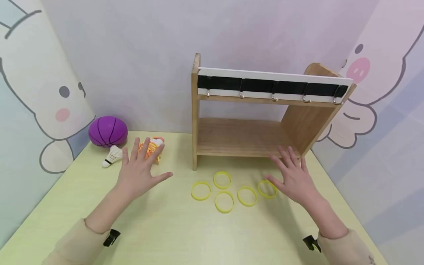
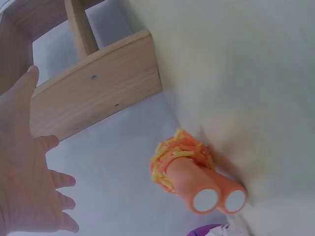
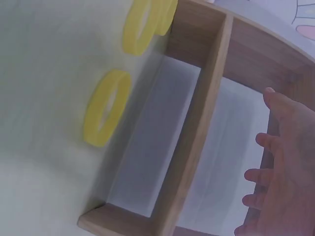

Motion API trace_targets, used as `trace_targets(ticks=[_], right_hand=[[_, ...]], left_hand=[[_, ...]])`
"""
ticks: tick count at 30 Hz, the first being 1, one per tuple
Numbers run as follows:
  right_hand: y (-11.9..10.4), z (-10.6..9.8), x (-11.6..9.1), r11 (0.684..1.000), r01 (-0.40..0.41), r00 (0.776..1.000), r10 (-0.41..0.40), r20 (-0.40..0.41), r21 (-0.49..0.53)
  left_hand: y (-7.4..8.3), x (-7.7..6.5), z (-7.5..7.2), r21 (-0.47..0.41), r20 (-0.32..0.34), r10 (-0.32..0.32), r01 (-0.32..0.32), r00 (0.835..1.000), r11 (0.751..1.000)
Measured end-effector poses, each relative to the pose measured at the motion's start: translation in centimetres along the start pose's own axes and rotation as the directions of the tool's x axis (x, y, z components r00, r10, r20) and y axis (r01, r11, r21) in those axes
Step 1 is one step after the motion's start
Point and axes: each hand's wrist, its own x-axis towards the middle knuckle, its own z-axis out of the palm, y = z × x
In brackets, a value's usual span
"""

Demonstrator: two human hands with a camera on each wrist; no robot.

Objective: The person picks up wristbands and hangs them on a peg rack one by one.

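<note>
My left hand point(image 1: 136, 176) hovers over the left part of the table, fingers spread and holding nothing. Behind its fingers lies a bundled skipping rope point(image 1: 155, 143), partly hidden; the left wrist view shows its orange handles point(image 2: 194, 184) with white ends. On the right, my right hand point(image 1: 294, 181) is also spread and empty, in front of the wooden shelf point(image 1: 241, 136). Several yellow rings lie on the table between the hands, among them a front ring point(image 1: 224, 211) and a rightmost ring point(image 1: 261, 191), nearest the right hand.
Along the shelf's top runs a white and black strip point(image 1: 258, 85) with several metal hooks point(image 1: 274, 98). A purple ball point(image 1: 108, 131) and a white shuttlecock point(image 1: 113, 156) sit at the back left of the table point(image 1: 179, 235). Printed curtains point(image 1: 145, 66) surround the back and sides.
</note>
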Motion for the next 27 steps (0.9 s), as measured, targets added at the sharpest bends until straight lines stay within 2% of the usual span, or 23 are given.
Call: trace_targets(ticks=[6, 12, 19, 24, 27], right_hand=[[-0.9, -1.0, 1.0, 0.997, 0.074, 0.997, -0.074, -0.038, -0.003], [-2.5, -1.2, 2.1, 0.989, 0.149, 0.987, -0.148, -0.056, 0.016], [-4.6, 1.0, 2.2, 0.955, 0.282, 0.958, -0.275, -0.078, 0.091], [-5.8, 3.3, 2.1, 0.921, 0.352, 0.935, -0.354, -0.018, 0.166], [-6.3, 4.6, 1.8, 0.902, 0.376, 0.918, -0.394, 0.047, 0.210]], left_hand=[[0.7, 2.1, -1.1, -0.019, -0.030, 0.006, -0.007, 1.000, 1.000], [1.6, 4.3, -1.1, -0.099, -0.105, 0.044, -0.055, 0.994, 0.994], [2.8, 6.4, 0.3, -0.252, -0.211, 0.037, -0.090, 0.977, 0.964], [3.4, 7.6, 1.6, -0.320, -0.213, 0.009, -0.079, 0.977, 0.944], [3.7, 8.2, 2.6, -0.391, -0.184, -0.019, -0.055, 0.983, 0.919]])
